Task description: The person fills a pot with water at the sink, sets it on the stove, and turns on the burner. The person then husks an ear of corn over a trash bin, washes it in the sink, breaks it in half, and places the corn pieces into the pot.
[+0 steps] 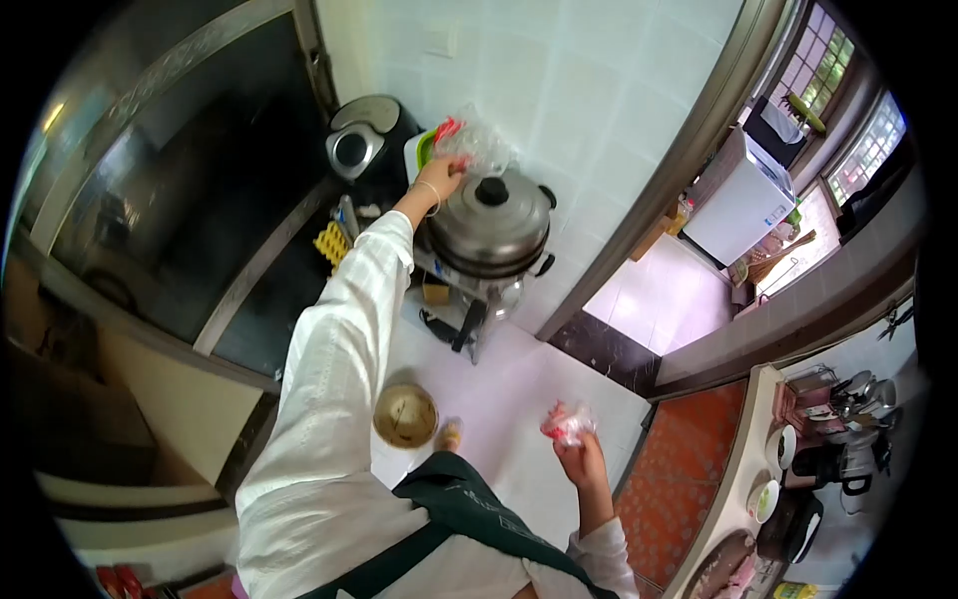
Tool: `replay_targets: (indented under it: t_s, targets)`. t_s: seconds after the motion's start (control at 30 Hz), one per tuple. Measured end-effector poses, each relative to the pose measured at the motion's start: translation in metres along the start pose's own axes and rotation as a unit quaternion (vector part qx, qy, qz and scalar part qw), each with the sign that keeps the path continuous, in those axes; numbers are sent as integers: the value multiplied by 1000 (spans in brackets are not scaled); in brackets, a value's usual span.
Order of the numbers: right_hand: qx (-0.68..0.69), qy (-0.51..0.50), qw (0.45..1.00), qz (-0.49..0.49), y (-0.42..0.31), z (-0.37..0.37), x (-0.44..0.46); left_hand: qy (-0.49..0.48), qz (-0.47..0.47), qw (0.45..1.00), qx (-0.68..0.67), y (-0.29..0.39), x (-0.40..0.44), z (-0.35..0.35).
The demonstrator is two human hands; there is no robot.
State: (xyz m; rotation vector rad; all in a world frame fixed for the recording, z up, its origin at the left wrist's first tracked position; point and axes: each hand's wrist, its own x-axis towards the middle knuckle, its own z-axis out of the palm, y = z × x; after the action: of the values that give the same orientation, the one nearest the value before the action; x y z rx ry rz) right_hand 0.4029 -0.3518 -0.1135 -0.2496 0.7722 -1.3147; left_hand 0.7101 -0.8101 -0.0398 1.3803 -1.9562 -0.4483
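My left hand point(439, 183) is stretched far out, its fingers closed on a clear plastic bag point(481, 148) with red parts. This bag is beside a green-and-white container point(421, 150) and above the edge of a large metal pot point(491, 225) with a black-knobbed lid. Lower and to the right, my right hand point(583, 461) grips a crumpled clear plastic bag point(567, 423) with red markings. What that bag contains, I cannot make out.
A bin-like black and silver appliance point(361, 140) stands left of the pot. On the floor sits a round basin point(405, 415). At right, a counter point(699, 539) carries bowls and utensils. Through a doorway stands a white washing machine point(740, 200).
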Motion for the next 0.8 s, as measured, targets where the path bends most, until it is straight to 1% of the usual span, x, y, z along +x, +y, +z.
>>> replay_targets:
  t_s: [0.03,0.07,0.1,0.13,0.17,0.2,0.23,0.27,0.33,0.37,0.4,0.47,0.53,0.57,0.6,0.67,0.7,0.77,0.8]
  targets:
    - [5,0,1000,-8,3,-6,9,-54,-36,996,55,-15,28,7]
    - [37,23,999,-14,6,-14,16,-31,-81,991,101,-6,36,8]
    - [68,44,996,-19,8,-17,26,-70,-100,990,75,-47,68,31]
    - [74,45,996,-27,7,-12,36,-109,-119,986,49,-90,100,60]
    - [67,74,995,-31,4,-3,38,-114,-113,986,48,-100,112,77]
    - [59,103,992,-33,2,3,42,0,-118,988,102,-106,113,94]
    - [70,114,990,-32,3,2,50,114,-123,974,153,-103,110,99]
    - [71,118,990,-33,2,2,57,110,-123,975,152,-103,114,96]
    - [84,102,990,-40,1,6,71,43,-101,993,-41,-70,120,52]
    - [85,104,990,-41,-1,13,77,56,-34,998,-10,-75,128,42]
    - [72,90,993,-41,-6,23,84,55,-34,998,-10,-74,136,30]
    - [58,75,995,-39,-11,36,96,118,49,985,-115,-61,143,-3]
    - [29,55,997,-35,-15,44,109,104,-21,985,-133,-19,140,-48]
    - [29,53,998,-35,-18,47,114,115,39,967,-222,-39,160,-51]
    - [24,42,998,-51,-21,49,116,116,40,967,-221,-9,149,-71]
    - [18,29,997,-67,-28,51,122,106,-79,913,-385,52,127,-122]
    - [6,-3,997,-79,-35,50,125,108,-78,914,-384,65,118,-137]
    - [-11,-61,993,-101,-52,47,132,75,-97,896,-428,83,97,-158]
    - [2,-70,990,-124,-65,62,132,78,-96,896,-427,87,82,-163]
